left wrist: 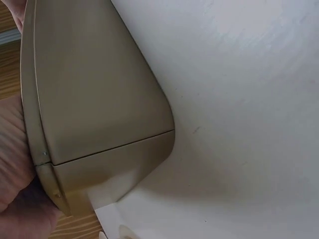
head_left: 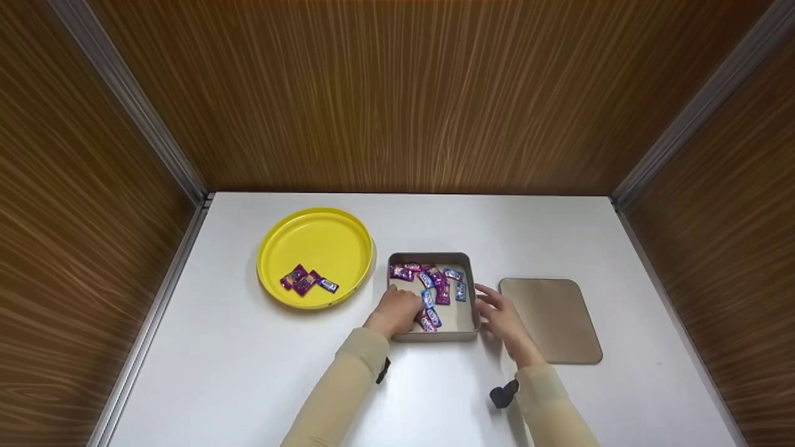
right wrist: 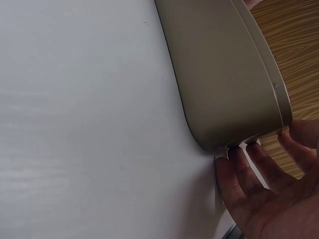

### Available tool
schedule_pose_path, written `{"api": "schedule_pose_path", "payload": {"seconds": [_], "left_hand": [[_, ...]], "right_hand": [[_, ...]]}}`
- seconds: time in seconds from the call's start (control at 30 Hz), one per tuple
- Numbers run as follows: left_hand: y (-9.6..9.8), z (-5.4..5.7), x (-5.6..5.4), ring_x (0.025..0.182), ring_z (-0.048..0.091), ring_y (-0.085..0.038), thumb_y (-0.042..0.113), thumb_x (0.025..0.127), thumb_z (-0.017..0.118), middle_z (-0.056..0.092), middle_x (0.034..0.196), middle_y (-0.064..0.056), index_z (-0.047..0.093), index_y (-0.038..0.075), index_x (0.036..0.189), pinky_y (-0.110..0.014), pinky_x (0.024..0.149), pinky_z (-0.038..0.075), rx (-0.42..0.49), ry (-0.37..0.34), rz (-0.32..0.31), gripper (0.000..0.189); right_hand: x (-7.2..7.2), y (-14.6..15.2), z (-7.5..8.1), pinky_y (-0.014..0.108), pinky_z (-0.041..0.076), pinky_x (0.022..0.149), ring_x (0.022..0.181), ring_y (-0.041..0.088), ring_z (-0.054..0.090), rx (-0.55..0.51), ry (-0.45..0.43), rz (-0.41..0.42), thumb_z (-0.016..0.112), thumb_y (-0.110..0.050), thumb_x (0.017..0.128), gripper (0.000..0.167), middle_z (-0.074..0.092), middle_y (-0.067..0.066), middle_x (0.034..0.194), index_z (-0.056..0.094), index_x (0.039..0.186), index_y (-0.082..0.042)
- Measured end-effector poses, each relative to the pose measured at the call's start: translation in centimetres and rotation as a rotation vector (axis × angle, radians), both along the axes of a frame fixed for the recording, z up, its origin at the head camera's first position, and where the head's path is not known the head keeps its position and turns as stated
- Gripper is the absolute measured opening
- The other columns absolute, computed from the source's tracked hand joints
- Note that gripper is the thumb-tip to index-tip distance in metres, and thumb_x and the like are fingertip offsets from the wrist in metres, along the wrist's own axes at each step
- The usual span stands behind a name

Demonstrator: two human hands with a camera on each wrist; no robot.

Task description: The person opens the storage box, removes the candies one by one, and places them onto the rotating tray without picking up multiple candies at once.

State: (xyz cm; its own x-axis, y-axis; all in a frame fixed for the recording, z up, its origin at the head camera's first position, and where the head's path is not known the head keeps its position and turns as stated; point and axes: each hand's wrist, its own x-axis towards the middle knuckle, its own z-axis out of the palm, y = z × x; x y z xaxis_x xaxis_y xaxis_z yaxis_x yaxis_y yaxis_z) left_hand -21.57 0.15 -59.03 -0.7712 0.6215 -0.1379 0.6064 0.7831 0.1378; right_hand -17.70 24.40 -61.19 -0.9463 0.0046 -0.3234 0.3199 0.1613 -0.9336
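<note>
A square metal tin (head_left: 435,336) with small wrapped candies (head_left: 442,294) in purple, blue and pink lies between my hands. Over its left wall reaches my left hand (head_left: 397,310), the fingers dipping inside by the candies at the lower left. Those fingertips are hidden, so I cannot tell whether they pinch a candy. In the left wrist view only part of the left hand (left wrist: 15,154) shows, behind the tin's rim. My right hand (head_left: 506,320) has its extended fingers against the tin's right side; in the right wrist view the fingertips (right wrist: 238,155) touch the wall near a corner.
Left of the tin is a round yellow tray (head_left: 313,239) with a few purple and blue candies (head_left: 304,282) near its front. A flat brownish lid (head_left: 553,320) lies on the white table (head_left: 236,372) at the right. Wood-patterned panels (head_left: 404,93) enclose the back and sides.
</note>
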Motion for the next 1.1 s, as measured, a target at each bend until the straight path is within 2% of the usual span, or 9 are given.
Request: {"api": "schedule_pose_path", "payload": {"seconds": [0.27, 0.57, 0.73, 0.87, 0.97, 1.1], "left_hand": [[-0.3, -0.1, -0.1, 0.066, 0.060, -0.017, 0.003, 0.074, 0.076, 0.068, 0.073, 0.003, 0.071, 0.017, 0.074, -0.040, 0.080, 0.045, 0.031, 0.039, -0.032, 0.014], [-0.6, -0.3, -0.1, 0.067, 0.057, -0.014, 0.003, 0.072, 0.076, 0.066, 0.073, 0.006, 0.072, 0.017, 0.076, -0.037, 0.077, 0.043, 0.085, 0.036, -0.051, 0.015], [-0.8, -0.1, 0.0, 0.067, 0.055, -0.013, -0.003, 0.075, 0.071, 0.066, 0.073, 0.007, 0.073, 0.016, 0.075, -0.039, 0.081, 0.045, 0.145, -0.019, -0.038, 0.019], [-0.9, 0.4, 0.1, 0.069, 0.054, -0.015, -0.004, 0.082, 0.063, 0.066, 0.078, 0.005, 0.073, 0.014, 0.080, -0.039, 0.084, 0.048, 0.182, -0.068, -0.017, 0.020], [-1.1, 0.6, 0.1, 0.070, 0.054, -0.015, -0.004, 0.085, 0.060, 0.064, 0.079, 0.003, 0.073, 0.012, 0.084, -0.036, 0.079, 0.050, 0.212, -0.080, -0.009, 0.021], [-1.3, 1.0, 0.3, 0.076, 0.059, -0.016, -0.007, 0.084, 0.063, 0.062, 0.086, 0.001, 0.074, 0.009, 0.092, -0.030, 0.075, 0.052, 0.262, -0.098, 0.012, 0.021]], "right_hand": [[0.0, 0.0, 0.1, 0.047, 0.048, 0.096, 0.127, 0.039, 0.048, 0.004, -0.009, 0.004, 0.047, -0.013, 0.104, 0.047, 0.043, 0.023, 0.145, 0.039, 0.150, -0.010], [0.1, 0.0, 0.2, 0.047, 0.048, 0.097, 0.128, 0.038, 0.047, 0.011, -0.014, 0.006, 0.048, -0.016, 0.104, 0.048, 0.042, 0.022, 0.146, 0.039, 0.150, -0.012], [0.0, 0.0, 0.1, 0.046, 0.048, 0.097, 0.128, 0.038, 0.048, 0.009, -0.017, 0.008, 0.047, -0.015, 0.104, 0.047, 0.042, 0.022, 0.146, 0.039, 0.150, -0.012], [0.0, -0.1, 0.1, 0.046, 0.048, 0.097, 0.129, 0.038, 0.047, 0.004, -0.014, 0.013, 0.048, -0.015, 0.104, 0.047, 0.042, 0.022, 0.147, 0.039, 0.150, -0.012], [0.0, -0.1, 0.1, 0.047, 0.048, 0.096, 0.129, 0.038, 0.047, -0.001, -0.011, 0.011, 0.048, -0.015, 0.104, 0.047, 0.042, 0.023, 0.147, 0.040, 0.150, -0.012], [0.0, 0.0, 0.0, 0.047, 0.048, 0.096, 0.128, 0.038, 0.048, -0.005, -0.008, 0.004, 0.049, -0.014, 0.103, 0.047, 0.042, 0.023, 0.146, 0.040, 0.150, -0.011]]}}
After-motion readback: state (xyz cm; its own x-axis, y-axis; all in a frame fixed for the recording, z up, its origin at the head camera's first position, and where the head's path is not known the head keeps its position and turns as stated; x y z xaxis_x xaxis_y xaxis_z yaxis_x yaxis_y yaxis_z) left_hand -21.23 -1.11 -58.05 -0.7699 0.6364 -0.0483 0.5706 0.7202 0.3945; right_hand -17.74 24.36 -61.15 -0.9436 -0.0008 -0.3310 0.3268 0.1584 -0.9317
